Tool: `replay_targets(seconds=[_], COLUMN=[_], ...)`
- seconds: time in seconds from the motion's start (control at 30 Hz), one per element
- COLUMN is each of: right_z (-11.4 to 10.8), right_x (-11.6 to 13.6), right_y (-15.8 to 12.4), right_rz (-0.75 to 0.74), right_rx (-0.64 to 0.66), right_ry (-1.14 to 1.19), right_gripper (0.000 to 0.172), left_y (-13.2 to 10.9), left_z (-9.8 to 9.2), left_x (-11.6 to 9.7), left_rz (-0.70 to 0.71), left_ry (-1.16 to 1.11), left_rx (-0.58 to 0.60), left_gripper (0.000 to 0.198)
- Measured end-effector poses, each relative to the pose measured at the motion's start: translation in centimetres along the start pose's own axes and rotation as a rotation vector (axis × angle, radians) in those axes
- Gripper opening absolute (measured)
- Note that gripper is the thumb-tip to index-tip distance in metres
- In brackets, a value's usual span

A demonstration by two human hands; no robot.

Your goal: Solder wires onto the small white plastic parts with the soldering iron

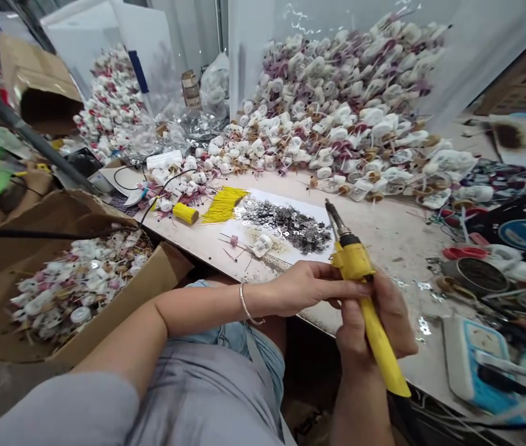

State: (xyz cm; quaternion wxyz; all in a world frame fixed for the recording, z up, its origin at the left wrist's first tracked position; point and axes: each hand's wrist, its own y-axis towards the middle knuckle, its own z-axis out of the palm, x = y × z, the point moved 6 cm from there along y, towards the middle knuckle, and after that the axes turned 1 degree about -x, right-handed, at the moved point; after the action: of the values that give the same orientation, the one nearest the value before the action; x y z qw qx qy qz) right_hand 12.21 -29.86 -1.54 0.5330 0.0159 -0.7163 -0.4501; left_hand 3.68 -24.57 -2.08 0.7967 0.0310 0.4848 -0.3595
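from the head view, the right hand [374,322] is closed firmly around a yellow plastic-handled soldering iron [382,350], its fingers wrapped around the grip. the iron sits just off the front edge of the bench, with its butt end angled down toward the person and its dark metal tip [334,217] raised beside the corner of the paper. that angle seems to keep the hot end away from both hands. the left hand [306,288] comes across from the left, a thin silver bangle [246,303] on its wrist, with the fingers [346,288] stretched out nearly straight and touching the yellow body; whether they pinch anything small there, i cannot tell.

on the pale, scorched wooden workbench [397,229], a white paper sheet [300,251] holds a heap of silver-grey metal flakes [285,223] together, with one white plastic part with pink-sleeved wires [263,244] on it. a bundle of thin yellow wires [223,204] and a yellow spool [185,213] lie close by, within easy reach. a large heap of similar white parts [337,111] is banked behind, and more fill a brown cardboard box [77,285] at the left, probably kept near for the same reason.
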Motion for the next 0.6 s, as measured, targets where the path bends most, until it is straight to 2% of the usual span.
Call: replay_targets(seconds=[0.1, 0.13, 0.2, 0.27, 0.33, 0.4, 0.5, 0.6], right_z=[-0.3, -0.5, -0.6, -0.3, 0.3, 1.1, 2.5, 3.7], right_x=[-0.7, -1.1, -2.0, -2.9, -3.4, -3.7, -3.7, -3.2], right_y=[0.4, 0.5, 0.8, 0.9, 0.7, 0.2, -0.5, -0.8], right_rz=[0.049, 0.095, 0.199, 0.321, 0.416, 0.468, 0.467, 0.383], right_rx=[-0.214, -0.286, -0.348, -0.318, -0.305, -0.314, -0.284, -0.188], right_ry=[0.065, 0.106, 0.186, 0.250, 0.313, 0.346, 0.255, 0.126], right_gripper=[0.039, 0.042, 0.049, 0.052, 0.052, 0.051, 0.050, 0.040], left_y=[-1.8, -2.7, -4.8, -6.6, -8.1, -8.6, -7.7, -6.3], left_z=[-1.3, -2.2, -4.9, -8.9, -12.7, -15.3, -16.4, -16.3], left_x=[-1.0, -1.5, -2.9, -4.8, -6.7, -8.0, -8.6, -7.6], left_rz=[-0.006, 0.005, 0.055, 0.083, 0.031, -0.042, -0.066, -0.081], left_ry=[0.235, 0.354, 0.690, 1.067, 1.412, 1.660, 1.841, 1.920], left_rx=[0.093, 0.116, 0.071, -0.115, -0.345, -0.464, -0.447, -0.309], left_gripper=[0.044, 0.041, 0.034, 0.025, 0.019, 0.023, 0.029, 0.024])
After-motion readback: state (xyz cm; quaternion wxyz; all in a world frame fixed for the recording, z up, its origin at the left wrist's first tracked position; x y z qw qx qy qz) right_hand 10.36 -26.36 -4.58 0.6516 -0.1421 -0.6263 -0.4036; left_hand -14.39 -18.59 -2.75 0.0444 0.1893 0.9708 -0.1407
